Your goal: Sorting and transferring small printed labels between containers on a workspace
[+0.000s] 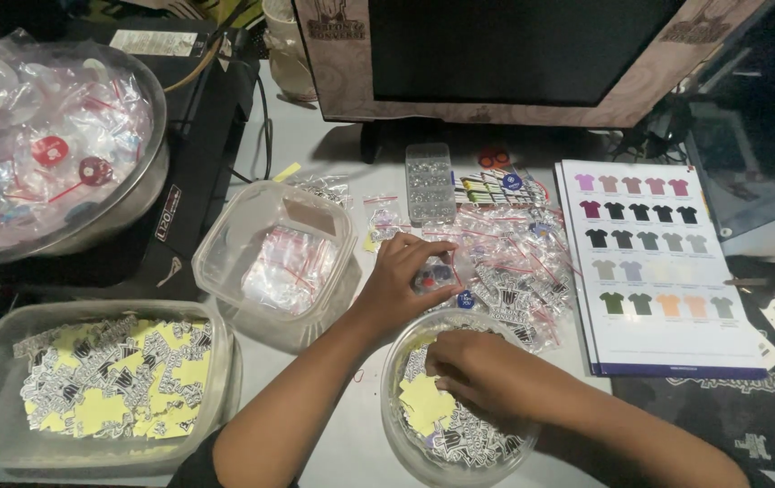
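We hold a small clear packet (pixel 432 274) with a blue and a reddish round piece inside, pinched in the curled fingers (pixel 423 253) of our left hand (pixel 401 285); it lies just under the fingertips, low over the white table (pixel 333 145). How the packet points we cannot tell well: most of it is hidden, and what shows looks about as wide as long, so no clear long axis.

Our right hand (pixel 482 370) is down in the round clear bowl (pixel 396 416), fingers bent and closed on the yellow-backed stickers (pixel 423 402) there, touching the top sheet; whether one is truly gripped we cannot tell.

We judge this to be the filling step: one hand keeps the packet, the other picks a sticker. A next move would call for lifting a single sticker free and keeping the packet mouth open.

Beyond the left fingertips lies a heap of filled packets (pixel 518 267); left of the wrist stands a square tub (pixel 270 262) of empty bags.
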